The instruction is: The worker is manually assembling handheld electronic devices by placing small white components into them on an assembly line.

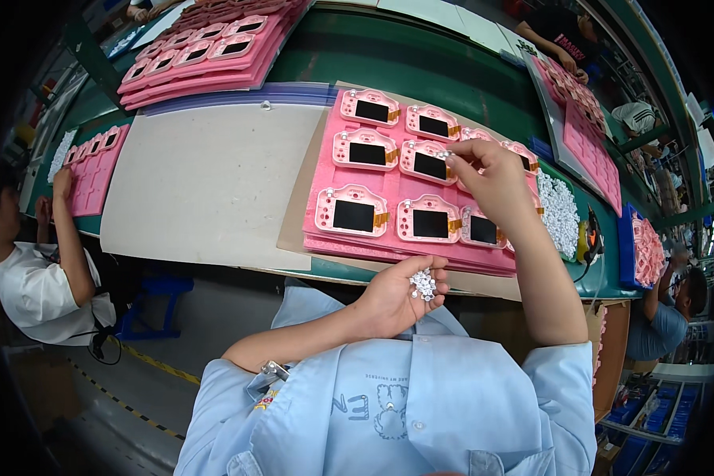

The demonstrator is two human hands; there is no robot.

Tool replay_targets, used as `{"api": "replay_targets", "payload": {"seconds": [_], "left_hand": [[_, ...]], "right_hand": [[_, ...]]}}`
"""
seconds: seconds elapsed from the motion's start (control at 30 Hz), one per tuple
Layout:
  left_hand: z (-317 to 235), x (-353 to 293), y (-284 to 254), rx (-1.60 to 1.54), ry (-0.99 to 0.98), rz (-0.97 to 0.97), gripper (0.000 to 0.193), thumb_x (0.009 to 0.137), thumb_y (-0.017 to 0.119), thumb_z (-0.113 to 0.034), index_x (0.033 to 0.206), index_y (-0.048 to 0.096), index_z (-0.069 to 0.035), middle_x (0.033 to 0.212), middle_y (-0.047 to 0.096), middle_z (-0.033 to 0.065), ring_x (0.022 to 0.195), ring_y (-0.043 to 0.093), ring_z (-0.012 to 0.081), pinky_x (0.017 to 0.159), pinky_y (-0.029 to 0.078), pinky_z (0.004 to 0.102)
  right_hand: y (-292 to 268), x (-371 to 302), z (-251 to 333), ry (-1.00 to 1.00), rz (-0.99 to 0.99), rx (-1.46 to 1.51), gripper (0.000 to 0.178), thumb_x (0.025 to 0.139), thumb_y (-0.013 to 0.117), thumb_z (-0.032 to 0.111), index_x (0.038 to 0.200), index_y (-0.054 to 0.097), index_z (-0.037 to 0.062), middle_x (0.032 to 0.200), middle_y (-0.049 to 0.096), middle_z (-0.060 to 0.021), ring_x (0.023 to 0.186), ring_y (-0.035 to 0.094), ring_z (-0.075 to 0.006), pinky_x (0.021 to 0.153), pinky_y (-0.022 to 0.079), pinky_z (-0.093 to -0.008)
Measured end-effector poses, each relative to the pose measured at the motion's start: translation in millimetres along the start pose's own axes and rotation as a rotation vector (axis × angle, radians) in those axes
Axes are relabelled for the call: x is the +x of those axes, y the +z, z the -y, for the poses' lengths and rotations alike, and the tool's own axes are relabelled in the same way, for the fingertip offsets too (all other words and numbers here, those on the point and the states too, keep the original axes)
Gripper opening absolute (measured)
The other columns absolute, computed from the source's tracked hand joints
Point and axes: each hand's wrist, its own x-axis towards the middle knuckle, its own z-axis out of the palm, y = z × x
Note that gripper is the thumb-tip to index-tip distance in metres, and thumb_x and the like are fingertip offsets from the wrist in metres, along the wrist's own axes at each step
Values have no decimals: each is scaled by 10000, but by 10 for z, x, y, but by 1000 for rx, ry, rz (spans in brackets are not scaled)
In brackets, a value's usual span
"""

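Observation:
My left hand (389, 300) is turned palm up near the table's front edge, fingers curled around a small heap of tiny white plastic pieces (423, 284). Over the middle row of a pink foam tray (325, 170), the fingertips of my right hand (488, 178) pinch a tiny white piece (444, 154). They are at the upper right part of a pink plastic housing (408, 163) with a black screen and an orange ribbon. Several similar housings, such as a front-left one (325, 208), lie in rows on the tray. My right hand and forearm partly hide those on the right.
Loose white pieces (557, 214) fill a green tray at the right, beside a yellow-and-black tool (592, 242) with a cable. A grey board (206, 182) lies left. Stacked pink trays (254, 67) stand behind it. A blue bin (628, 254) holds pink parts. Co-workers sit on both sides.

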Motion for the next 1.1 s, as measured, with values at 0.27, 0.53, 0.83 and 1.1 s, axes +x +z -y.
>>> {"api": "replay_targets", "payload": {"seconds": [0.27,0.53,0.83,1.1], "left_hand": [[-2,-8,-107,-20,-30,10,179,950,469,-180,1002,574,-44,872,605,60,778,587,161,667,491,287],[-46,31,-211,-23,-42,29,180,948,470,-178,999,581,-47,873,606,58,782,589,158,671,490,279],[-31,-10,-191,-30,-45,14,188,947,465,-178,1004,582,-42,869,605,51,763,588,148,672,494,272],[35,11,-87,-46,1,-17,206,952,442,-174,1017,582,-38,875,609,48,749,586,122,643,487,246]], "right_hand": [[386,202,-115,-283,62,-306,143,818,648,80,915,680,-20,790,664,-90,602,572,-179,553,468,-262],[488,244,-106,-209,151,-233,161,825,634,75,939,676,-30,820,655,-102,670,594,-210,617,481,-284],[330,53,-46,-155,187,-109,144,829,618,80,913,676,-21,830,624,-104,681,574,-226,620,469,-299],[-41,-807,163,-294,584,-69,190,722,706,57,908,677,30,847,606,-63,723,541,-199,666,450,-287]]}}
